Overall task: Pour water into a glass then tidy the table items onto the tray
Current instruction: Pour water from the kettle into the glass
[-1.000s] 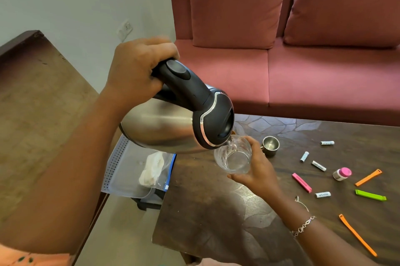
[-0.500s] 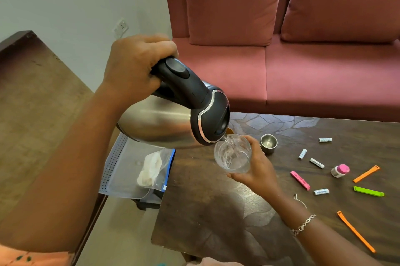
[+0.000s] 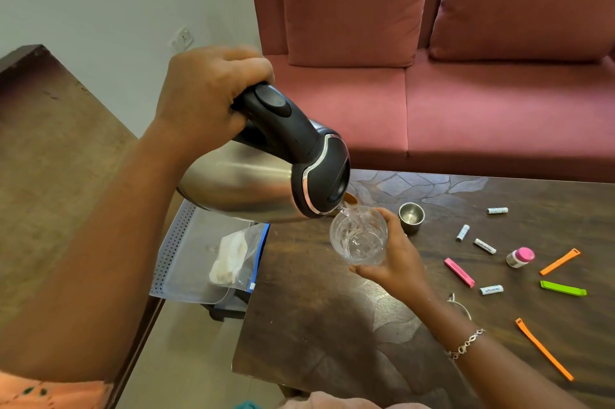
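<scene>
The left hand grips the black handle of a tilted steel kettle, pouring water into the clear glass that the right hand holds above the dark wooden table.

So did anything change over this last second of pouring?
Nothing visibly moved. The left hand still grips the tilted kettle, water still runs into the glass held by the right hand; the clips on the table stayed put.
</scene>
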`<state>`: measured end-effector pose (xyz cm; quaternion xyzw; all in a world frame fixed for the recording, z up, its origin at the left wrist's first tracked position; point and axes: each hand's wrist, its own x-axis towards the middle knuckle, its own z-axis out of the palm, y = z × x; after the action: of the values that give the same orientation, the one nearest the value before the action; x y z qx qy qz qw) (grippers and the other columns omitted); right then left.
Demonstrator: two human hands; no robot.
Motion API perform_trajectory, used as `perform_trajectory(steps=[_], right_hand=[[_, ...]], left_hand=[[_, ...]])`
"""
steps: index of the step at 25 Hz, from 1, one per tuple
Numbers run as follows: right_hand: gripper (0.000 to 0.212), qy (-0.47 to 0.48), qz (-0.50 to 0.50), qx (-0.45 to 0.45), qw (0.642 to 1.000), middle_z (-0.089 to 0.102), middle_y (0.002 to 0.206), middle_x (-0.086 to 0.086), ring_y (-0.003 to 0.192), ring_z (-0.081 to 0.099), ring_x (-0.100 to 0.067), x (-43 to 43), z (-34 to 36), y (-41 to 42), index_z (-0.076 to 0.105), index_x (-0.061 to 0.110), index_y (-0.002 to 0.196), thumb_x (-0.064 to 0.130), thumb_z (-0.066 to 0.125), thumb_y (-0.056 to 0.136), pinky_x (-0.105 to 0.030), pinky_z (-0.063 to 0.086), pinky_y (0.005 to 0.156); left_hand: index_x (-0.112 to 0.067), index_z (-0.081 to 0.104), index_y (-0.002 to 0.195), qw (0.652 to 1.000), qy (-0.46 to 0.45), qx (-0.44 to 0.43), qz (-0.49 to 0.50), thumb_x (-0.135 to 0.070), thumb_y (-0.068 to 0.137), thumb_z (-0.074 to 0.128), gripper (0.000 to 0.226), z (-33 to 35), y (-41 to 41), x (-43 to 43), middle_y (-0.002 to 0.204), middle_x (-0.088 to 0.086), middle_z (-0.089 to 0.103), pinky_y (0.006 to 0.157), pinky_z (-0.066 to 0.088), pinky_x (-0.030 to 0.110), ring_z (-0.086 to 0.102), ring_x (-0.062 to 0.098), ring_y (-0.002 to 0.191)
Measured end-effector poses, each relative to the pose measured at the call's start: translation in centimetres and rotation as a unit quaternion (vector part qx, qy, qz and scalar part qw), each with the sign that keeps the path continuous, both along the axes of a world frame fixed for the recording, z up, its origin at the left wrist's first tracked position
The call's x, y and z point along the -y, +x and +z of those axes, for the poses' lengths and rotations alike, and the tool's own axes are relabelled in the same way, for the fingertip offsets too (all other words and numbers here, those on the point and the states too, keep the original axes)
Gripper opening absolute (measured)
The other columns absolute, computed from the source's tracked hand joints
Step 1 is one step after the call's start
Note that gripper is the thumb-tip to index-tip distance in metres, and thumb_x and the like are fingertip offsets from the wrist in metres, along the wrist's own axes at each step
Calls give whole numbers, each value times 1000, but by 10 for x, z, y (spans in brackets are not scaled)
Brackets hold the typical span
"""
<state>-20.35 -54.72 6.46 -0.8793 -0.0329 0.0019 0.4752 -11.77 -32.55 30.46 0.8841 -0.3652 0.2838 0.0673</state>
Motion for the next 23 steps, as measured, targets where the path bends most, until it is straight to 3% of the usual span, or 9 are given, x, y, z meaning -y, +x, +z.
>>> perform_trajectory(steps=[5, 11, 23], right_hand=[[94, 1, -5, -4, 1000, 49, 117, 12, 98, 51, -9, 3, -5, -1, 29, 26, 129, 26, 85, 53, -8, 37, 67], [94, -4, 5, -12, 1000, 51, 124, 4, 106, 54, -15, 6, -11, -7, 29, 25, 130, 27, 85, 55, -27, 49, 79], [93, -11, 7, -21, 1000, 50, 124, 5, 102, 50, -11, 7, -18, -12, 29, 23, 131, 25, 85, 56, -16, 40, 72]], left_hand=[[0, 63, 77, 1000, -1, 5, 4, 1, 66, 51, 16, -1, -1, -1, 75, 17, 67, 53, 50, 45, 61, 37, 66], [0, 63, 76, 1000, 7, 13, -3, -6, 69, 47, 19, 0, -2, -2, 75, 17, 68, 53, 49, 43, 60, 37, 65], [1, 63, 76, 1000, 14, 24, -1, -5, 71, 48, 17, 7, -6, -3, 74, 18, 67, 53, 48, 43, 60, 37, 65]])
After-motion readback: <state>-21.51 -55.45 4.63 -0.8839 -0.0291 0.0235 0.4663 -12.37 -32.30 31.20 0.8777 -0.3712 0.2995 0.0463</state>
